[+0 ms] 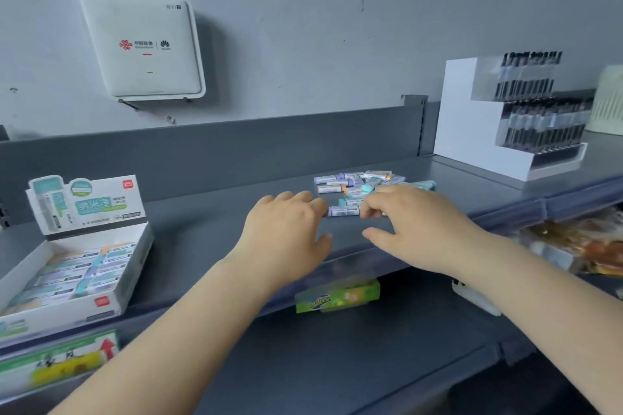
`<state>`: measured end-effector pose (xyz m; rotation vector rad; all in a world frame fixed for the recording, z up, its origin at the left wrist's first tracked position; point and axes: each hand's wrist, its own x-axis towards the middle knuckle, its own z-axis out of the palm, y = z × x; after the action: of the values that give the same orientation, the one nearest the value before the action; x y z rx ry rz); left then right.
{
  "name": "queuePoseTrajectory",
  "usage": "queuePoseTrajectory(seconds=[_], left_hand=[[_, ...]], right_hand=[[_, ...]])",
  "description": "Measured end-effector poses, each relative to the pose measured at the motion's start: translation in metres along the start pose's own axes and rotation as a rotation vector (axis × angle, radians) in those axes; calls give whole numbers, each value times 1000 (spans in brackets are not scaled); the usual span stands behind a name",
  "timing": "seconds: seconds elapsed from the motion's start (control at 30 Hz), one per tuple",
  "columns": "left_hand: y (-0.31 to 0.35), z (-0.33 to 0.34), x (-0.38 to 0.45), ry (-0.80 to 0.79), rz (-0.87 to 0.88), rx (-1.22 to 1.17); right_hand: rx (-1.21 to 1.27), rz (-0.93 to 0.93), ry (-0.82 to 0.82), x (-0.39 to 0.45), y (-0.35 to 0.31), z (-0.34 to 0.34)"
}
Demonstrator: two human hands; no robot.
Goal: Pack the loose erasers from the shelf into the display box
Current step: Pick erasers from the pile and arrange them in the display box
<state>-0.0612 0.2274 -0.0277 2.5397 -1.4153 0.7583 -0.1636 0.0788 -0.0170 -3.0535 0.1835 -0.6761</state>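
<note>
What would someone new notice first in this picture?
Two bare hands, left hand and right hand, reach over a heap of small purple and teal wrapped erasers mid-shelf. At far left sits an open white cardboard display box, partly filled; a white router hangs on the grey wall.

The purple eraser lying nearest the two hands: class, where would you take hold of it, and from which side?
Pinch the purple eraser across its two long sides near the middle, coming from above. It lies flat on the shelf, lengthwise left to right, slightly apart from the pile, so the long edges look reachable. The left hand and right hand flank its ends.
</note>
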Motion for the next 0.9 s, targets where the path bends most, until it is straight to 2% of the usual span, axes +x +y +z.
queuePoseTrajectory(seconds=[0.2, 0.43, 0.7, 0.9], left_hand=[[47, 20, 38, -13, -20, -60], [64, 35, 90, -103, -78, -89], [54, 58, 151, -200, -110, -126], [27, 79, 202, -270, -184, -132]], right_hand=[[58, 51, -9, -16, 74, -4], [171, 108, -27, -9, 140, 1], [278, 109, -18, 32, 192, 19], [337, 67, -71, 83, 215, 40]])
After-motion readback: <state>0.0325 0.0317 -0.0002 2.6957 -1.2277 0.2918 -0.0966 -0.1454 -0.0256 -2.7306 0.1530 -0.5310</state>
